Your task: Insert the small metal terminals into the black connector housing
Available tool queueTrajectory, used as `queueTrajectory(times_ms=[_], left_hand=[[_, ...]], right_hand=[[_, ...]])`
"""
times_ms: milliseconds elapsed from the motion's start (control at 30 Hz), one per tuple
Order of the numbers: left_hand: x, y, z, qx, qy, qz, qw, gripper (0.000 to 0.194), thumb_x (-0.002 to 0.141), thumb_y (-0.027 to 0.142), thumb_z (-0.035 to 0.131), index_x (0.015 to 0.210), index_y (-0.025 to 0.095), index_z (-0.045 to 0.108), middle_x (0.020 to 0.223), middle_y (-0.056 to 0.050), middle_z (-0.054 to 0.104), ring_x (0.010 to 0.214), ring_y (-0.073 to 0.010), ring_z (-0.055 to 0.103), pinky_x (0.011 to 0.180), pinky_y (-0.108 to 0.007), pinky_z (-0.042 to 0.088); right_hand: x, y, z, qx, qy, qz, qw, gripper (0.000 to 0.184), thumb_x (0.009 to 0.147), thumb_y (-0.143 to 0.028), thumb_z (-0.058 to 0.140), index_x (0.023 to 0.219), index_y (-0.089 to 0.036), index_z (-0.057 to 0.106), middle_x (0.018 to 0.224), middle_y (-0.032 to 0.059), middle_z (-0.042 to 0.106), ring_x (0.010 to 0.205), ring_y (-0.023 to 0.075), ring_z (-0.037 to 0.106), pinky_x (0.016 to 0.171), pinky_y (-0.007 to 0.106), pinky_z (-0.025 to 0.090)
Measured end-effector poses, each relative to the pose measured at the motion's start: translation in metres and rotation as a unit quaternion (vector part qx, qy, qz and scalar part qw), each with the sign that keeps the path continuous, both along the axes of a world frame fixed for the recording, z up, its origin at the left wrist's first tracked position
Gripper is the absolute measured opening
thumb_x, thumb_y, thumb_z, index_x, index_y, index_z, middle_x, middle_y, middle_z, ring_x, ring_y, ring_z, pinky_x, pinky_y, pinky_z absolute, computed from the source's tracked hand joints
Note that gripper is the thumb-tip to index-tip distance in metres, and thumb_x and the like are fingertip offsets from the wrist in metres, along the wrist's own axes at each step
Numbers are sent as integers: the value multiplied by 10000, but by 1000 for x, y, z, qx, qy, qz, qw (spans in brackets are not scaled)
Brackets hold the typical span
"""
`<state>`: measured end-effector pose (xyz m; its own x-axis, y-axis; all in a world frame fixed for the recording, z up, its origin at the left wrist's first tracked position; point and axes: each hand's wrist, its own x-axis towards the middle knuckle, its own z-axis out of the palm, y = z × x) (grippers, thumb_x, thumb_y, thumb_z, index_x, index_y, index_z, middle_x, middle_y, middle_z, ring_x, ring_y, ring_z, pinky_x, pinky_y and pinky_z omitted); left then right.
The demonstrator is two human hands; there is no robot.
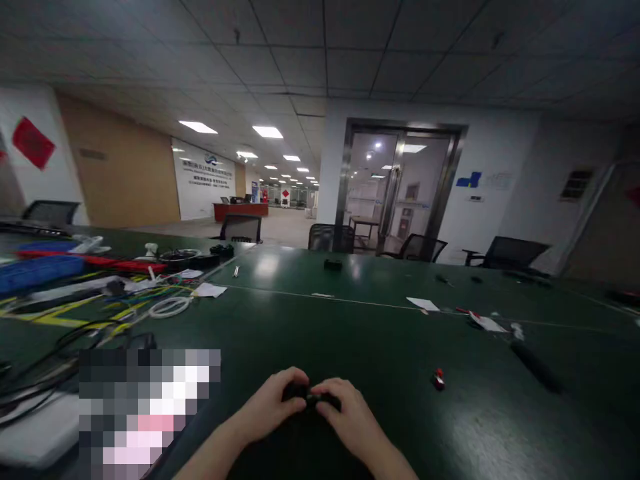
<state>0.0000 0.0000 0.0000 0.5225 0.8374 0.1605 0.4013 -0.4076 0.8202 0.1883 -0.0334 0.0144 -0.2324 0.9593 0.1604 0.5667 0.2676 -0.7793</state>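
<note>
Both my hands meet near the front middle of the green table (280,333). My left hand (273,403) is closed, thumb and fingers gripping the left end of a small black object (313,399). At its right end, my right hand (347,410) pinches the same object between thumb and fingers. A lighter bit shows in the gap between the fingertips. My fingers cover most of the object, so its kind cannot be made out. To the right lies a small red and silver piece (439,379), apart from my hands.
Tangled cables (110,313), a coiled white cable (170,307) and a blue tray (40,272) crowd the left side. A small wrench (236,271) and a black block (333,265) lie farther back. White paper (487,323) and a dark elongated object (536,367) are at right. Chairs (330,237) line the far edge.
</note>
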Motion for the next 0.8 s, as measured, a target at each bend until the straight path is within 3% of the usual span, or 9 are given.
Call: queueTrajectory(times_ms=[267,600,800], left_hand=[[-4,2,0,-2,46,12,999,293,752,237,553,1044,244,574,1037,-11,595,990,-189,516,889,-289,375],[-2,0,5,-6,39,0,999,269,766,243,532,1030,245,580,1038,-6,597,998,-187,512,898,-296,368],[-2,-3,10,-6,49,0,999,245,776,244,522,1013,246,582,1019,-2,596,985,-181,508,885,-292,366]], right_hand=[[2,-1,0,-33,4,-6,999,301,720,-208,543,1000,-297,608,998,-15,614,966,187,534,830,306,395],[2,-5,8,-75,10,-20,997,289,736,-245,535,1012,-302,601,1029,-9,586,994,199,525,830,325,400],[3,-4,6,-63,0,-22,998,254,732,-249,541,971,-291,617,993,-10,598,966,192,535,825,319,400]])
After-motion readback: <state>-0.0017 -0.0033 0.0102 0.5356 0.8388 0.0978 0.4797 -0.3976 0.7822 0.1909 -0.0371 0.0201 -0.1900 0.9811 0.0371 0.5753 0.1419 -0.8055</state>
